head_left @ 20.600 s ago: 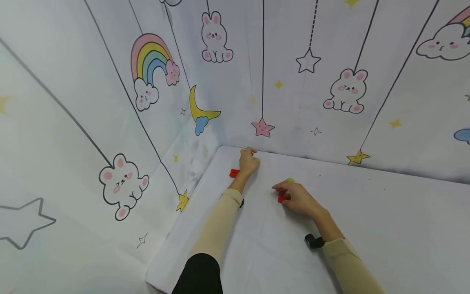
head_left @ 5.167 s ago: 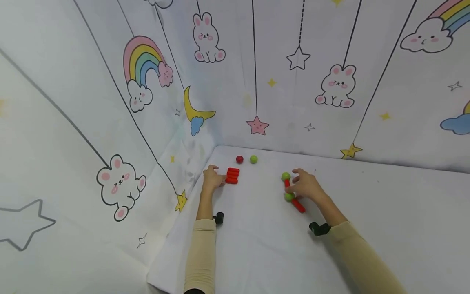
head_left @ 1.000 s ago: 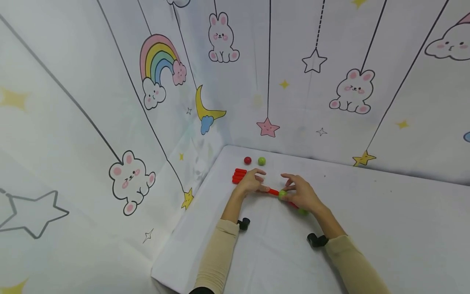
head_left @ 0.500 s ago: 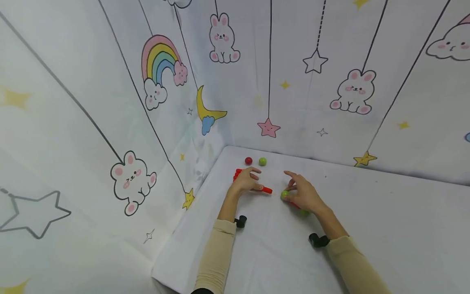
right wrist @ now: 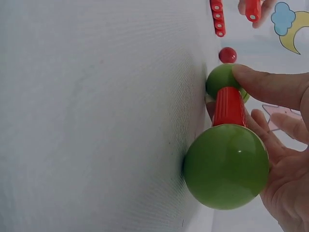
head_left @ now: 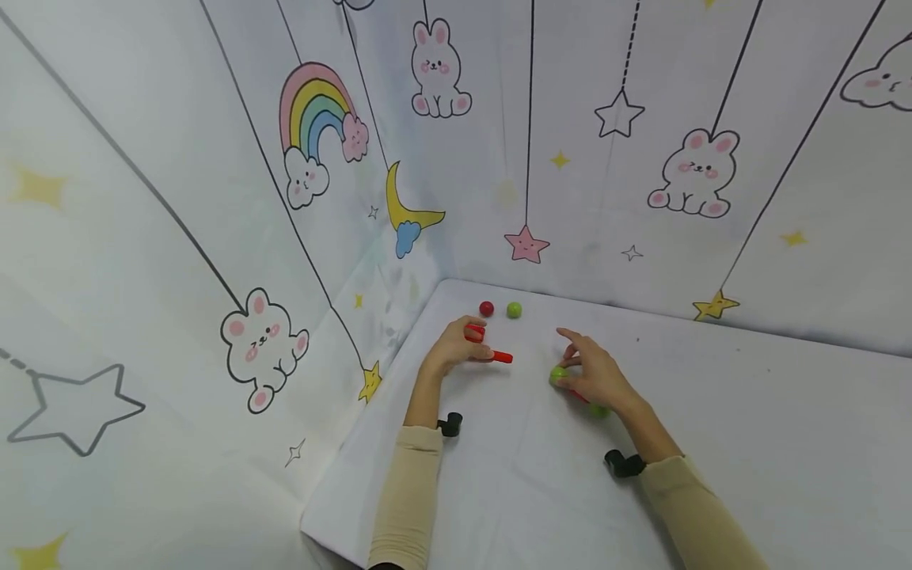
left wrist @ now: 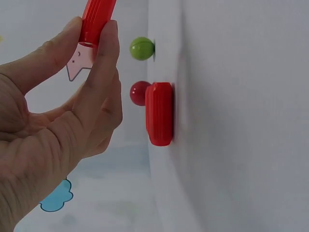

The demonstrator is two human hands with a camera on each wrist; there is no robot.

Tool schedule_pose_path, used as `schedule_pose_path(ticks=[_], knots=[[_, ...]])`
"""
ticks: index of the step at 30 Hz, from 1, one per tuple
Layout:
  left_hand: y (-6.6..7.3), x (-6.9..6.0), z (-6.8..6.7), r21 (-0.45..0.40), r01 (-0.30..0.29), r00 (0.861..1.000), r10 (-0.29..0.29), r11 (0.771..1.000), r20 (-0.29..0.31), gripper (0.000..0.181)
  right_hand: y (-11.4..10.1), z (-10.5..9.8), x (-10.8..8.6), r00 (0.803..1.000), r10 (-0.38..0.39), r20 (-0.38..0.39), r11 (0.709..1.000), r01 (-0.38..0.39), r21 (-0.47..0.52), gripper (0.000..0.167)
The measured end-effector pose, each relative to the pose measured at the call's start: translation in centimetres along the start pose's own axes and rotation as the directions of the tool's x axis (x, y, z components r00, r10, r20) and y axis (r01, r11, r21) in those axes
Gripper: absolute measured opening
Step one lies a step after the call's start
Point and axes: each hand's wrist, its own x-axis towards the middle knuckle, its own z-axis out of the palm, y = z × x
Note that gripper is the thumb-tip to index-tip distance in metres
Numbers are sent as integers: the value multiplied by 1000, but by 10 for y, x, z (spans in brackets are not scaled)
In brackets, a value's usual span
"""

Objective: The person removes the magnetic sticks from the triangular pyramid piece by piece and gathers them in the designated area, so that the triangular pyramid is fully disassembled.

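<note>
My left hand (head_left: 456, 344) pinches a short ribbed red rod (left wrist: 96, 21) between thumb and finger, lifted off the table in the left wrist view. My right hand (head_left: 597, 376) holds a green ball (right wrist: 222, 79) near the table, the thumb pressed on it. From that ball a second red rod (right wrist: 230, 106) runs to another green ball (right wrist: 226, 166), which looks joined at the rod's other end. Between the left-hand rod and the right-hand ball there is a gap in the head view. Behind my left fingers lies a row of red rods (left wrist: 160, 113), partly hidden in the head view.
A loose red ball (head_left: 487, 309) and a loose green ball (head_left: 514, 309) sit near the back edge of the white table (head_left: 541, 491). Patterned cloth walls (head_left: 584, 190) rise behind and to the left.
A second ago the left-hand rod met the green ball under my right hand. My left hand has since drawn it away to the left, toward the row. The right hand stays nearly put.
</note>
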Motion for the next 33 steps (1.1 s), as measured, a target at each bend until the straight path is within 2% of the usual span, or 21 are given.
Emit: schedule_pose_path(ticks=[7,14,18,22,27,33], knots=[[-7,0,-17,-42,31,999,-32,999,-20,68,2,-3,-1,999,-31,-16,1000,31,1,98],[-16,-7,-45,-27,124,987,-126,992,-100,67,-7,3,3,1000,-31,2,998,31,50,96],[-19,-8,-55,-17,137,986,-138,990,-98,68,-8,4,3,999,-29,-14,999,30,34,98],[-20,-5,-56,8,151,984,-149,989,-97,67,-7,3,3,999,-26,-23,999,26,27,98],[-23,-1,-52,38,181,979,-177,983,-104,67,-5,1,1,1000,-16,-11,999,16,29,98],[-26,3,-47,27,190,978,-187,981,-96,67,-3,-1,-1,1000,-18,-17,1000,19,21,98]])
